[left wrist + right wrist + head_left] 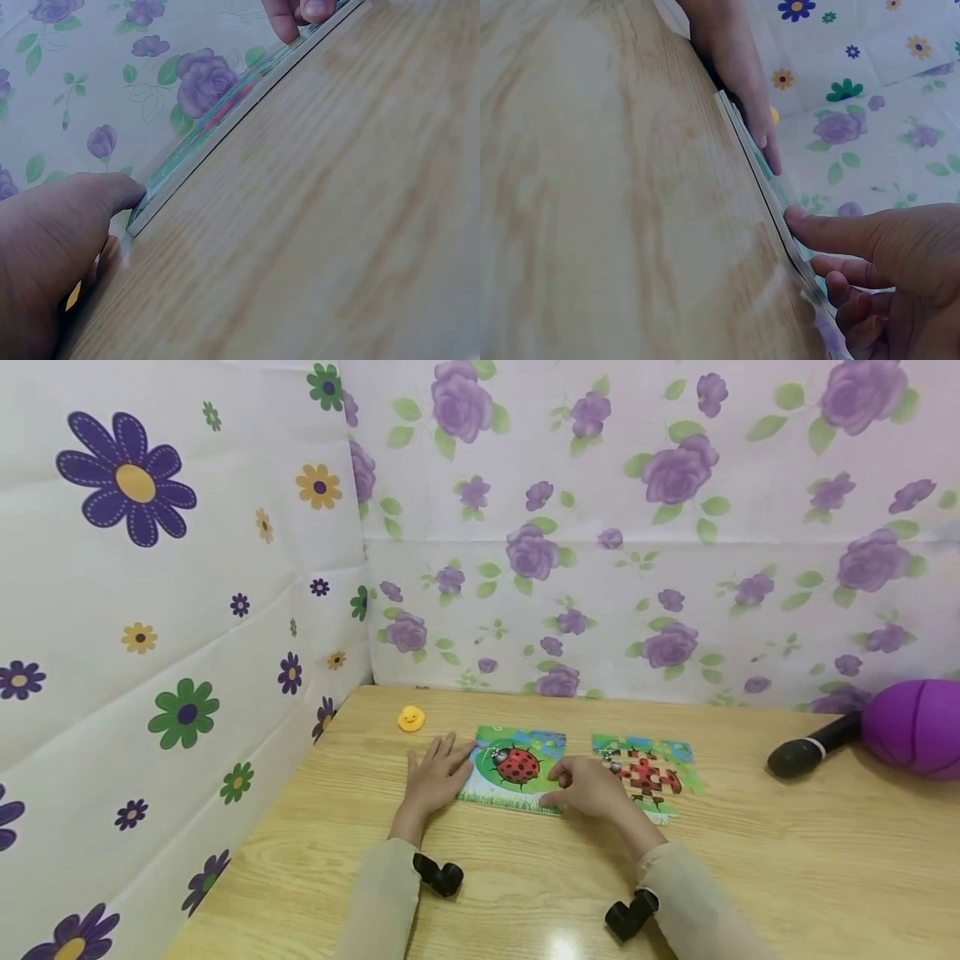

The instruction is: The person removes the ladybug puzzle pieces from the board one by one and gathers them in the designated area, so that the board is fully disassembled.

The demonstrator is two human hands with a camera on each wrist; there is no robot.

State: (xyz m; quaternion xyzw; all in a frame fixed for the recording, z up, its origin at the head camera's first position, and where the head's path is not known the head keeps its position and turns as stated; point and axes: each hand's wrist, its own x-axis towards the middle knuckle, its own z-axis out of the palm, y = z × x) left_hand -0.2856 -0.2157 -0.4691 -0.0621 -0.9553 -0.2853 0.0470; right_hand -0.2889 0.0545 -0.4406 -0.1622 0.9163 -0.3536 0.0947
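Left hand [435, 777] laid flat on the wooden table [750, 877], fingers straight and spread, fingertips resting on the left edge of the ladybird puzzle board [517, 768]; from the left wrist view, thumb [112, 191] pressed against the board's near corner, nothing clasped; right hand [588, 785] at 3 o'clock of that board, fingers loosely curled over its right edge, thumb tip [799, 217] touching the rim in the right wrist view (whether pinching the board or merely pressing on it cannot be told); board itself lying flat near the middle of the table, between the two hands, its red ladybird face up; at 3 o'clock of the right hand, just beside it and partly hidden by it, a second puzzle [652, 772] in separate red and green pieces; at 11 o'clock of the left hand, a small yellow duck [411, 718] standing apart near the table's back edge; far out at 3 o'clock, a black microphone [813, 747] lying with its far end against a purple ball [915, 727]; floral sheets [600, 527] behind and to the left.
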